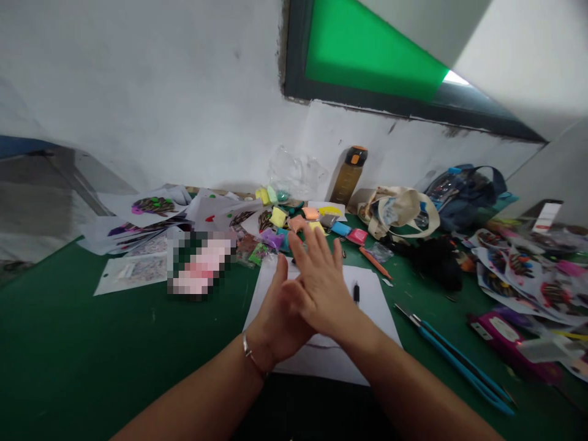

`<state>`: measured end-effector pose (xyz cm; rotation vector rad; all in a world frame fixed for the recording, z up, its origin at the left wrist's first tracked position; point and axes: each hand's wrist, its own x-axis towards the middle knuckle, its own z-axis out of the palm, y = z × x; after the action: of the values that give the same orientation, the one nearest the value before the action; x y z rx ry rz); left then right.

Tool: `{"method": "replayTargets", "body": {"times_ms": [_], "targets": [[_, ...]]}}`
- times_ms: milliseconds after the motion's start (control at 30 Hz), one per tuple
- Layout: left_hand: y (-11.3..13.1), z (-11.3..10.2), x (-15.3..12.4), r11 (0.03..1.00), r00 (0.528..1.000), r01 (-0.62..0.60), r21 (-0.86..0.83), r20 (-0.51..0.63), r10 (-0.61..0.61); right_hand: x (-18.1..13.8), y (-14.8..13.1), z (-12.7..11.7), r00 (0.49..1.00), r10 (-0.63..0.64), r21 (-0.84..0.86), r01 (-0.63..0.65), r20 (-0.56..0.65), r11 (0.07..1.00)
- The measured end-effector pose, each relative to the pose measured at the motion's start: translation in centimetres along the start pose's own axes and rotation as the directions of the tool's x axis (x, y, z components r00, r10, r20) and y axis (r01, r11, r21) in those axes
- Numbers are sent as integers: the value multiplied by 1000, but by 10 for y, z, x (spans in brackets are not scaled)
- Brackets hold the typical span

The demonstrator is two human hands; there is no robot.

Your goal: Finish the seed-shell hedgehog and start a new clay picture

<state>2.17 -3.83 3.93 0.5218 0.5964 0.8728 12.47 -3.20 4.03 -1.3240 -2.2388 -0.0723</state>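
Pressing the left hand (282, 321), whose grip is hidden, the right hand (321, 291) extends straight fingers. Beneath: smooth paper (377, 309); slim pen (356, 293), three o'clock

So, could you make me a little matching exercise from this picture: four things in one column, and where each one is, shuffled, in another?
Things:
1. Tall bottle
2. Black pen
3. Blue tweezers
4. Left hand

Places:
A. Lying on the white paper
B. Against the right hand
C. Standing near the wall
D. On the green table, to the right of the paper

Right pairs: 1-C, 2-A, 3-D, 4-B
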Motion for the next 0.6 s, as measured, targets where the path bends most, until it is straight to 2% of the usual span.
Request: {"method": "replayTargets", "body": {"times_ms": [67, 100, 200, 267, 400, 467, 533, 600], "targets": [[-1, -1, 1, 992, 983, 55, -110, 179, -35, 2, 17, 3, 992, 117, -89, -121, -48, 989], [-2, -3, 2, 986, 973, 84, -144, 227, -50, 1, 26, 5, 985, 158, -122, -165, -67, 979], [-9, -9, 7, 989, 987, 91, -115, 141, -75, -8, 48, 13, 971, 225, -163, -236, -86, 958], [-14, -12, 10, 996, 995, 71, -44, 70, -68, -16, 58, 15, 963, 254, -111, -263, -85, 958], [-16, -14, 10, 996, 998, 64, 57, -20, -63, -26, 62, 5, 955, 291, 217, -272, -57, 937], [-14, -13, 10, 996, 997, 47, 77, -72, -41, -28, 56, -5, 968, 248, 340, -242, 26, 909], [-13, -13, 11, 994, 996, 24, 106, -83, -16, -29, 48, -12, 980, 164, 368, -194, 113, 909], [-12, -12, 11, 990, 998, 11, 139, -59, -3, -30, 41, -15, 980, 148, 362, -188, 136, 913]]}}
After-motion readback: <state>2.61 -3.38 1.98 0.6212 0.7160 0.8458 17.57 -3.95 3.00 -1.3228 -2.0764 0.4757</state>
